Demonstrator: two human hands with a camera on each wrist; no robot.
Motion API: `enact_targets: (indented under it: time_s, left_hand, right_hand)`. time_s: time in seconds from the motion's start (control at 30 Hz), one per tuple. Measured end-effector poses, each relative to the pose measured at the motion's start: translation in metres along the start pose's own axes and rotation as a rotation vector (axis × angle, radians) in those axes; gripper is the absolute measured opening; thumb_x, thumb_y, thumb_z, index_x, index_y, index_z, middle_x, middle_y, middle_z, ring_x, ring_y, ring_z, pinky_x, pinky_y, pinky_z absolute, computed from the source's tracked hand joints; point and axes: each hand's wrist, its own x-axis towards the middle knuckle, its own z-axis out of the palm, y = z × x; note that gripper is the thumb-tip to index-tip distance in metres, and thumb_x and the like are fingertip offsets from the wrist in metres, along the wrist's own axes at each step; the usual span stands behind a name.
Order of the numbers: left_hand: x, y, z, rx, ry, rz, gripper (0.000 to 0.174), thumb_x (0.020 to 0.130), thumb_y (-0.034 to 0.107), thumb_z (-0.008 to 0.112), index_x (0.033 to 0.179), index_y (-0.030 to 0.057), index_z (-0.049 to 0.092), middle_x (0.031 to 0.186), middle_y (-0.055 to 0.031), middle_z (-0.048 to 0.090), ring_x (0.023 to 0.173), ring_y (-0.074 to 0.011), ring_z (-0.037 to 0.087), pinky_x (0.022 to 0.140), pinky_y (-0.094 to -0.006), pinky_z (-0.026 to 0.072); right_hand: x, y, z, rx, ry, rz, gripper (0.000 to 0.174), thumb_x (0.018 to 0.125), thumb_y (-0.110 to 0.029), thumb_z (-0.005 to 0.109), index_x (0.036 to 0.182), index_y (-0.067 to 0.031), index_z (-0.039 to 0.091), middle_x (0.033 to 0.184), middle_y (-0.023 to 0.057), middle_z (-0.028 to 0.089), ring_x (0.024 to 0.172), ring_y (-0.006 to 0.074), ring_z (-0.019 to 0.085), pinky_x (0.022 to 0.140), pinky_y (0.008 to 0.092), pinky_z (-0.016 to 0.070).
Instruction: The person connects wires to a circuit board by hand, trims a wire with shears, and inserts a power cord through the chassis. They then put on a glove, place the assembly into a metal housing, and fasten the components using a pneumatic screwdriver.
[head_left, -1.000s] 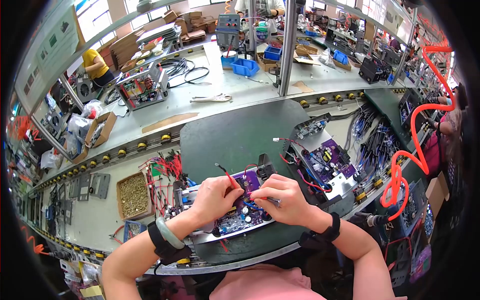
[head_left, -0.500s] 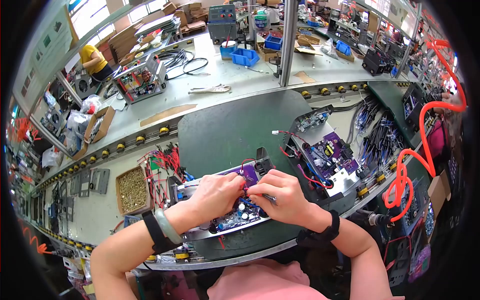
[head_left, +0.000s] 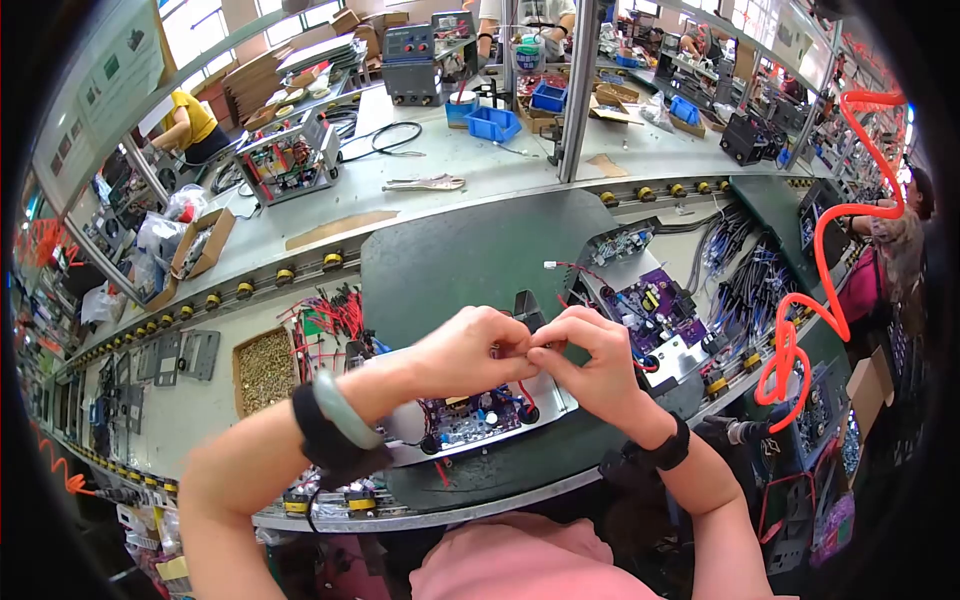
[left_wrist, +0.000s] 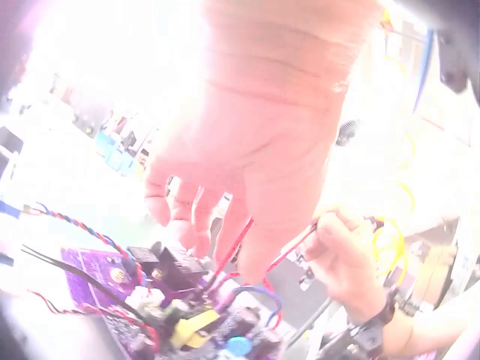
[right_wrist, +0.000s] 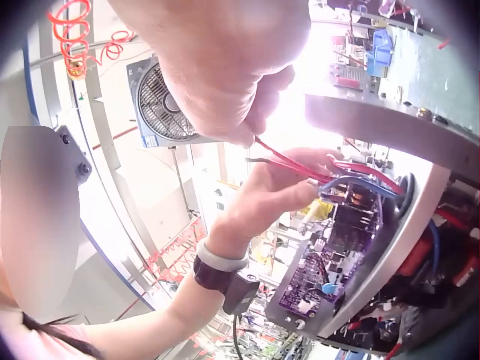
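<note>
Both hands meet above the right end of a purple circuit board (head_left: 470, 425) in a metal chassis. With thumb and fingers, my right hand (head_left: 595, 365) pinches a red wire (right_wrist: 279, 155), drawn taut in the right wrist view. The left hand (head_left: 470, 350) grips red wire a short way along, its fingertips close over the board. In the left wrist view, the red wire (left_wrist: 292, 247) runs between the left fingertips and the right hand (left_wrist: 341, 255). A blue wire (right_wrist: 364, 181) loops beside the left fingertips. A dark wire end (right_wrist: 259, 160) sticks out near the right fingertips.
A second open chassis with a purple board (head_left: 655, 305) stands to the right, beside bundled black cables (head_left: 755, 270). A box of small brass-coloured parts (head_left: 265, 372) and red wires (head_left: 335, 315) lie left. A coiled orange hose (head_left: 790, 350) hangs at right.
Both hands have moved up and right from the board's middle, now drawing a red wire out between them. The slim metallic item seen at the right hand earlier no longer shows there.
</note>
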Motion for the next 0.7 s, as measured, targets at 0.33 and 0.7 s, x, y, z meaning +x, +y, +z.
enact_targets:
  time_s: [0.33, 0.7]
  left_hand:
    - [0.003, -0.022, 0.013, -0.258, 0.283, -0.145, 0.02, 0.09, 0.014, 0.064, 0.078, -0.0023, 0.065, 0.064, -0.0039, 0.063, 0.06, -0.006, 0.056, 0.054, -0.0252, 0.044]
    - [0.006, -0.021, 0.015, 0.616, 0.253, -0.063, 0.014, 0.078, 0.021, 0.066, 0.083, 0.0079, 0.068, 0.07, -0.0144, 0.066, 0.072, -0.035, 0.066, 0.065, -0.045, 0.0522]
  right_hand:
    - [0.019, 0.009, -0.003, -0.657, -0.043, -0.465, 0.022, 0.074, -0.006, 0.066, 0.096, -0.0087, 0.067, 0.086, 0.0021, 0.062, 0.085, 0.0215, 0.061, 0.077, 0.0369, 0.0452]
    - [0.037, 0.027, 0.003, -0.627, -0.389, -0.469, 0.011, 0.075, -0.014, 0.067, 0.082, -0.0077, 0.062, 0.085, 0.0017, 0.062, 0.089, 0.0208, 0.058, 0.082, 0.0346, 0.045]
